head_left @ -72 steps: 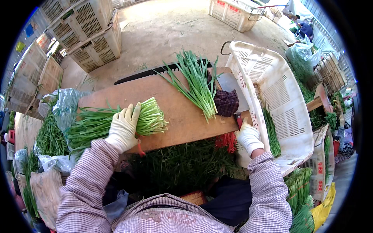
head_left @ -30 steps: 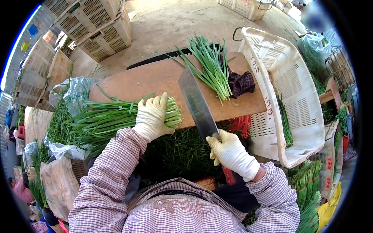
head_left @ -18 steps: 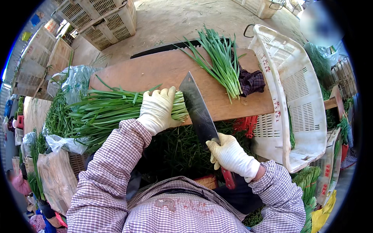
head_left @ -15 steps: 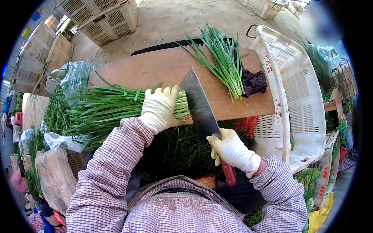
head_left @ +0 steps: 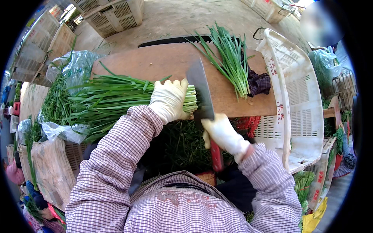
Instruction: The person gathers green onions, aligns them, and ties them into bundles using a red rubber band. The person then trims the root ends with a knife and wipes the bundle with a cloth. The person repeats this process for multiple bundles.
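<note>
My left hand (head_left: 169, 100), in a cream glove, is closed over a big bundle of long green leafy stalks (head_left: 108, 101) lying on a wooden board (head_left: 151, 58); the pale cut ends stick out past my fingers. My gloved right hand (head_left: 221, 134) grips the red-handled cleaver (head_left: 203, 89), whose blade stands just right of those ends, slightly blurred; whether it touches them I cannot tell. A smaller loose bunch (head_left: 229, 62) lies farther right on the board, beside a dark checked cloth (head_left: 259, 83).
A white plastic crate (head_left: 295, 116) stands at the board's right end. Plastic bags (head_left: 77, 70) and loose greens are at its left. Stacked crates (head_left: 108, 19) stand behind on the floor. Red ties (head_left: 248, 125) hang under the board. Part of a person in pink (head_left: 15, 173) shows at the far left.
My right hand has brought the cleaver from the board's right end over to the bundle's cut ends. My left hand and the bundle have shifted right and up in the view.
</note>
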Demonstrator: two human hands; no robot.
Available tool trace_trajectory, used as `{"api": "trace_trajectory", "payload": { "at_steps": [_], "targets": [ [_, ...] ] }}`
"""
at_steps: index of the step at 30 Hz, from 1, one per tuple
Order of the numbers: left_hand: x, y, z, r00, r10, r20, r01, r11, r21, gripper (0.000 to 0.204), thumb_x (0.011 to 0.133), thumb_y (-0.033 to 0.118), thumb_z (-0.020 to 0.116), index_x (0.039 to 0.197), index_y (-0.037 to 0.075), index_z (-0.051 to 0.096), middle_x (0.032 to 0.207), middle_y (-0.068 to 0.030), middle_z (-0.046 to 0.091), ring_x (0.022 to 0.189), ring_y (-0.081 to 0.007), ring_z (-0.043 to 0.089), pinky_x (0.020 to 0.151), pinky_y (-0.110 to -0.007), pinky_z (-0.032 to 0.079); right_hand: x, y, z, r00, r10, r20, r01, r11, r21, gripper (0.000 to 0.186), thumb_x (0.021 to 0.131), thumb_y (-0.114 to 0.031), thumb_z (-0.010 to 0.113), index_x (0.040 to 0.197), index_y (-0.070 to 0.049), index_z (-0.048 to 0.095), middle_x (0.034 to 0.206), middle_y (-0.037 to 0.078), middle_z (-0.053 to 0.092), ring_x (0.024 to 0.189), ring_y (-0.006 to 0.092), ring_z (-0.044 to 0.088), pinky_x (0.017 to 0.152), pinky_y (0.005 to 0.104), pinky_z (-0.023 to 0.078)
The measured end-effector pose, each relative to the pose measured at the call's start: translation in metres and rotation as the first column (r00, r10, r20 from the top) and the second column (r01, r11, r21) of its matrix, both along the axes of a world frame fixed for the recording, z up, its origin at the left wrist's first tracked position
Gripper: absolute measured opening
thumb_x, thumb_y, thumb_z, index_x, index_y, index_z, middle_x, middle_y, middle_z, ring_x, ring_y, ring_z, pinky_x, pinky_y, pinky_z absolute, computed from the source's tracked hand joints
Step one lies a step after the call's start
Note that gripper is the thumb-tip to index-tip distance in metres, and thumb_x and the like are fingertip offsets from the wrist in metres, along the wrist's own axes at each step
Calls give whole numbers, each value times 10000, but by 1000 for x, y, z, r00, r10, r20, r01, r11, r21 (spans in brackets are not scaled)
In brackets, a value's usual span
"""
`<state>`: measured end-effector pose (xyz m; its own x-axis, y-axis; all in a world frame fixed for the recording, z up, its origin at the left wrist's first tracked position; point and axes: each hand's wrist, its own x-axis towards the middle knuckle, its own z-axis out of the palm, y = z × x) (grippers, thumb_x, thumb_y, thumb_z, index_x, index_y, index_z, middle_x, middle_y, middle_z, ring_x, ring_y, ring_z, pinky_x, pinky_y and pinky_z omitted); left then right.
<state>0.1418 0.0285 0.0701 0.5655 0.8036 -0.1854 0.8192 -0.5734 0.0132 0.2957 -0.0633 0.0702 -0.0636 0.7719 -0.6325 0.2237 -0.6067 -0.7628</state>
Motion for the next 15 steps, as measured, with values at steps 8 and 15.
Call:
{"api": "trace_trajectory", "payload": {
  "at_steps": [8,15],
  "targets": [
    [4,-1,5,999,27,-44,-28,999,-18,959,508,586,767,1225,54,416,1055,-121,581,1011,-279,564,863,-421,409,-10,40,-6,999,-48,13,46,996,76,227,813,-86,419,800,77,576,567,142,574,443,269,582,455,362,469],
    [-10,-6,9,999,-16,47,14,999,46,1215,477,632,766,1398,53,226,1342,-176,401,1253,-318,382,1026,-484,276,13,20,8,947,-33,320,-24,985,172,235,856,-135,442,938,35,581,636,131,606,488,214,607,469,345,492]
  ]
}}
